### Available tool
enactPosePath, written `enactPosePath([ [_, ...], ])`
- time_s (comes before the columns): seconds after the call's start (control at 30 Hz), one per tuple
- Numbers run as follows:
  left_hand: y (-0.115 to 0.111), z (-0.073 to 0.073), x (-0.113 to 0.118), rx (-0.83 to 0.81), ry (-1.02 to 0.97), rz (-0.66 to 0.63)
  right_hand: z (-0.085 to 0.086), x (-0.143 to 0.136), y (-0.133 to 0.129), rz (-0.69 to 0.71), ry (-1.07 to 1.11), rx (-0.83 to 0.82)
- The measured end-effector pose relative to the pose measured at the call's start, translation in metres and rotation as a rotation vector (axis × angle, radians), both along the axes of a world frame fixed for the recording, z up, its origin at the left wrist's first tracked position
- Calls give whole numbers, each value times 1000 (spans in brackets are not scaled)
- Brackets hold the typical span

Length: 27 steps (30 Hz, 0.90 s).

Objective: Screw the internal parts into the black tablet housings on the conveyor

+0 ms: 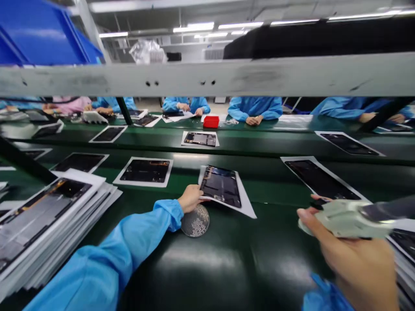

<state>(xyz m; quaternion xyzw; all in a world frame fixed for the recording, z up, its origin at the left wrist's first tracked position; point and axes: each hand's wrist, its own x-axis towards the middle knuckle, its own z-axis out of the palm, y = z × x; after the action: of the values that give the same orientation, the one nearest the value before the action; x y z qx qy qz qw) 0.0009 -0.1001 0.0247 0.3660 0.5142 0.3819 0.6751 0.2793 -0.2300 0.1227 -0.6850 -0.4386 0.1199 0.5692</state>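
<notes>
- Left hand (191, 198), one, blue sleeve: fingers (197, 191) clamped on the near left edge of a white sheet (248, 205).
- Dark panel (222, 185), one: lying on that sheet, slightly tilted, in front of the person; internal parts and an orange strip exposed.
- Right hand (356, 255), one, somewhat blurred: fingers wrapped around a pale green handheld tool (343, 218), black part at its front, grey sleeve at its rear; held well apart from the dark panel.
- Round dish (195, 222), one, holding many small shiny pieces: on the green bench (210, 268), just beside the left hand.
- Right-hand panel (320, 179), one, on its own white backing: just beyond the tool.
- Left-hand stack (61, 237), one, sheets piled high, a panel on top; a second stack, partly cut off, at the right edge.
- Middle panel (145, 170), one, on white backing: left of the held sheet; others farther left.
- Far panel (200, 138), one: on the strip beyond.
- Red tray (211, 121), one: across the bench, between co-workers in blue sleeves; I see one pink sleeve at far left.
- Metal beam (207, 77), one: spanning overhead.
</notes>
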Motion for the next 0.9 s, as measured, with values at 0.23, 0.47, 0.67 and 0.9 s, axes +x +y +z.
enactPosePath([
  [0.23,-100,16,-51,-146,-94,-501,11,-15,-4,41,142,73],
  [0.47,-141,16,-111,572,963,-864,-24,-39,23,423,234,-64],
  [0.67,-167,-11,-89,1034,1303,-639,-49,-97,37,627,436,73],
  [0.9,-169,-19,-88,1063,1249,-627,-66,-159,45,752,537,81],
])
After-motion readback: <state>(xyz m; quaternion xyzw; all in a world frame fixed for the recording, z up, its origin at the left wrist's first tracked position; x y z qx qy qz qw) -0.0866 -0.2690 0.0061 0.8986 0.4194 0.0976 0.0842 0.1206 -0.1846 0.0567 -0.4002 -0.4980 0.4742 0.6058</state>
